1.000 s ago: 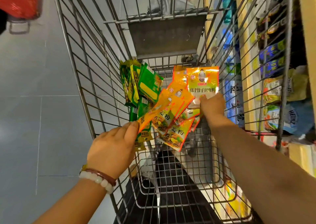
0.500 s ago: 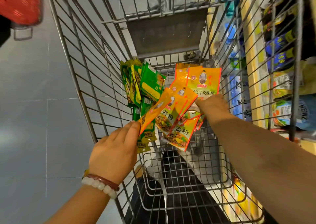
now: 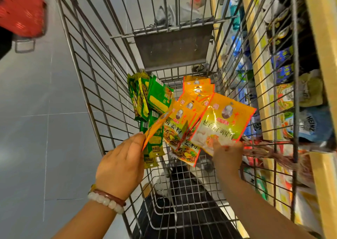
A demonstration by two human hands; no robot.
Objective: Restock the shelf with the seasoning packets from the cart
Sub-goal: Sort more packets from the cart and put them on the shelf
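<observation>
Here the right hand (image 3: 227, 152) pinches the front orange packet (image 3: 224, 122), long axis tilting toward the shelf (image 3: 262, 92) rightward; the left hand (image 3: 121, 165) pinches another's edge.

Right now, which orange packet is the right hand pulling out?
The rightmost orange packet, showing white dumplings; the right hand pinches its bottom edge. The others show a brown dish.

Grey tiled floor (image 3: 36, 129) on my left, with a blurry red basket (image 3: 21, 10) up in the corner. There's a beaded bracelet (image 3: 107, 200) on the wrist, and past the wire some frayed twine (image 3: 269, 149) knotted round a bar.
</observation>
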